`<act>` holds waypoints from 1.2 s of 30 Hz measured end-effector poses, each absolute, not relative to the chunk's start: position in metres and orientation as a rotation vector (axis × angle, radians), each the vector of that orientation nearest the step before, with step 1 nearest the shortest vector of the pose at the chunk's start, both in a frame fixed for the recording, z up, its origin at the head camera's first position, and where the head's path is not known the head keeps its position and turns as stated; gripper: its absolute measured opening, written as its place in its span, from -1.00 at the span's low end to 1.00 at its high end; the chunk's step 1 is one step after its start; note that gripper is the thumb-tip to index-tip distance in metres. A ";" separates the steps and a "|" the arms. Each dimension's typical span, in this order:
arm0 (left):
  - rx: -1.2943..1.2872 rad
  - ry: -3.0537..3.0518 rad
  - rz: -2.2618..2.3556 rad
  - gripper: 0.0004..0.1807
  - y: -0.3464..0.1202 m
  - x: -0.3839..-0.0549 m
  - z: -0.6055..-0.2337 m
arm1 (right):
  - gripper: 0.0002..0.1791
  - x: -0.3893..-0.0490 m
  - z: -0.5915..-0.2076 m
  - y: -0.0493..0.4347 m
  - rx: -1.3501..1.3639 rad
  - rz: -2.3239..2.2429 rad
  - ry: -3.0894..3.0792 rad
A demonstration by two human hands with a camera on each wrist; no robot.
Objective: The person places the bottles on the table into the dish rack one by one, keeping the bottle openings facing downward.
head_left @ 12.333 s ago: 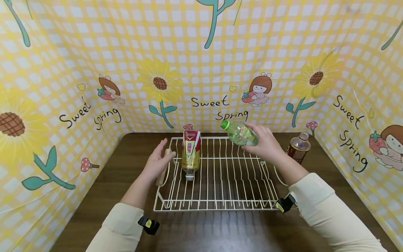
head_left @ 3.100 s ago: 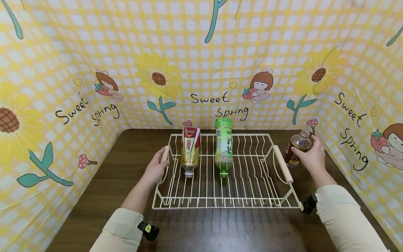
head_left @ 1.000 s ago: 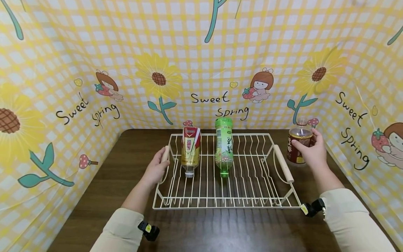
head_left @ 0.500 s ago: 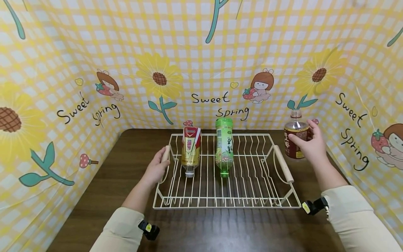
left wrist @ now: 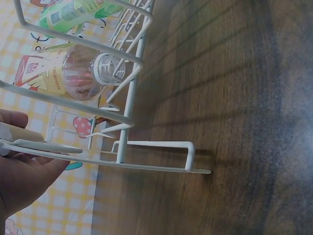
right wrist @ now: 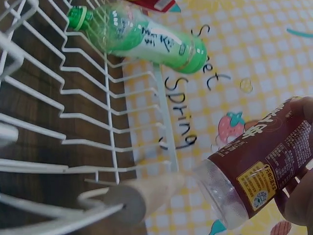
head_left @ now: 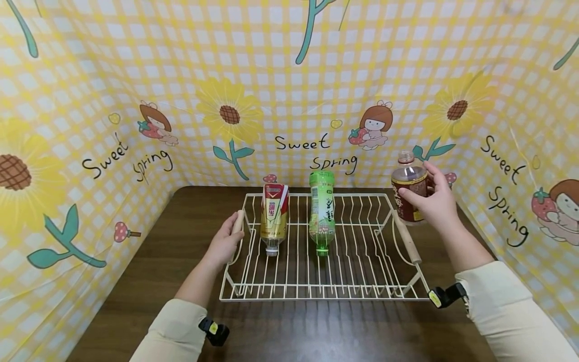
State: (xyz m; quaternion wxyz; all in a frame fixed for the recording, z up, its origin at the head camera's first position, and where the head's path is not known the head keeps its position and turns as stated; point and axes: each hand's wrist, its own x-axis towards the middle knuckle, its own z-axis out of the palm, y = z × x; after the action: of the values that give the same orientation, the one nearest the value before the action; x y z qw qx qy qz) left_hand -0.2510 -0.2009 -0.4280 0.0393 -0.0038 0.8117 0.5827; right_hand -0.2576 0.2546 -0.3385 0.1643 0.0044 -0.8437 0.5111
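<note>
My left hand (head_left: pixel 224 240) grips the wooden handle (left wrist: pixel 22 133) on the left end of a cream wire dish rack (head_left: pixel 325 300). In my right hand (head_left: pixel 438 202) is a clear plastic bottle with a dark brown label (head_left: pixel 409 187), neck up and slightly tilted. It is held in the air beside the rack's right wooden handle (head_left: pixel 407 237), which shows close below it in the right wrist view. Two bottles lean neck down in the rack: a red and gold labelled bottle (head_left: pixel 274 213) on the left, and a green bottle (head_left: pixel 322 213) near the middle.
The rack stands on a dark wooden table (head_left: pixel 289 332). A yellow checked cloth (head_left: pixel 289 90) with printed flowers and lettering hangs behind and along both sides. Raised wire dividers run across the rack, to the right of the green bottle too.
My right hand held the green bottle earlier; that bottle now sits in the rack. Since then my right hand has lifted the brown-labelled bottle off the table and moved it left. My left hand took the handle.
</note>
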 end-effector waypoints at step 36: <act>0.439 2.825 1.447 -0.04 -0.162 -0.249 -0.391 | -0.08 -0.247 -0.350 0.179 0.536 1.493 -2.701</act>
State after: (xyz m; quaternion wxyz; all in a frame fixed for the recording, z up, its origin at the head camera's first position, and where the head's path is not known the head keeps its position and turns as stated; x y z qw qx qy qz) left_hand -0.2491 -0.1622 -0.3910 -0.0316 0.1368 0.8812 0.4514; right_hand -0.2475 0.1793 -0.3505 0.0046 0.1710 -0.8623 0.4766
